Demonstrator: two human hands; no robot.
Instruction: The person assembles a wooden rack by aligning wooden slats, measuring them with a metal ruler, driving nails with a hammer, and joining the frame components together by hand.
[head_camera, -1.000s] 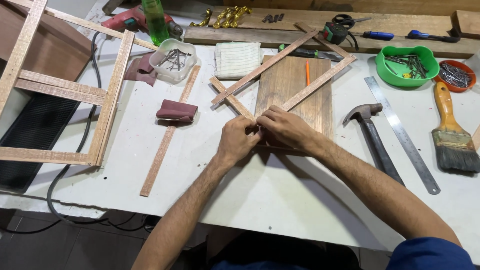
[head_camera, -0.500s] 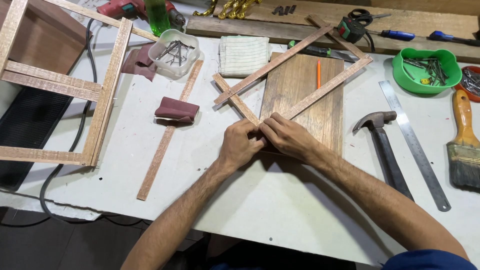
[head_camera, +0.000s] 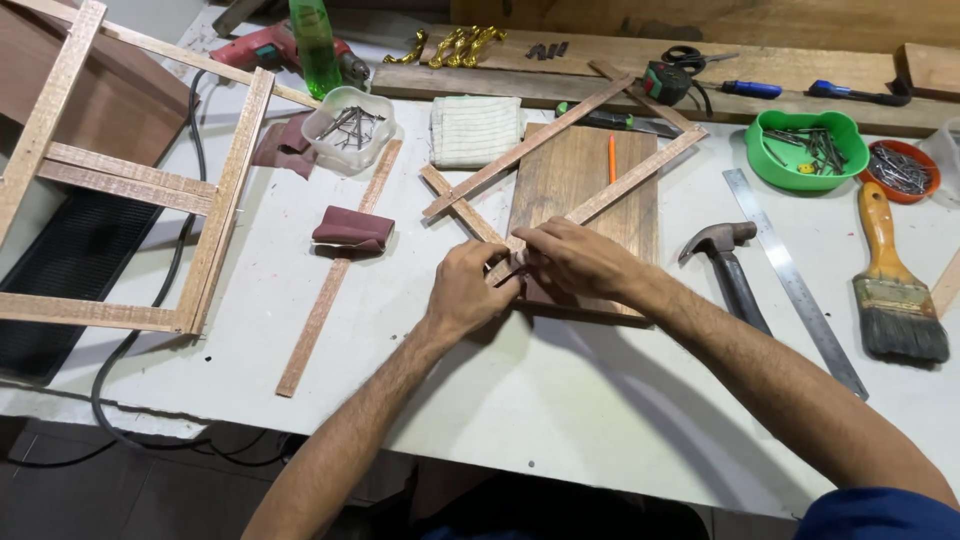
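Head view: we are pinching our left hand (head_camera: 468, 290) and right hand (head_camera: 575, 262) together on crossing wood strips (head_camera: 600, 197), pressing them against the board (head_camera: 580, 170) for steadiness.

My left hand (head_camera: 468, 292) and right hand (head_camera: 570, 260) are covering the joint where the wooden strips (head_camera: 590, 200) are meeting; I'm not making out what the fingertips are pinching. The large wooden frame (head_camera: 120, 180) is running off the left edge; the contents of the orange dish (head_camera: 897, 172) are looking too small to tell.
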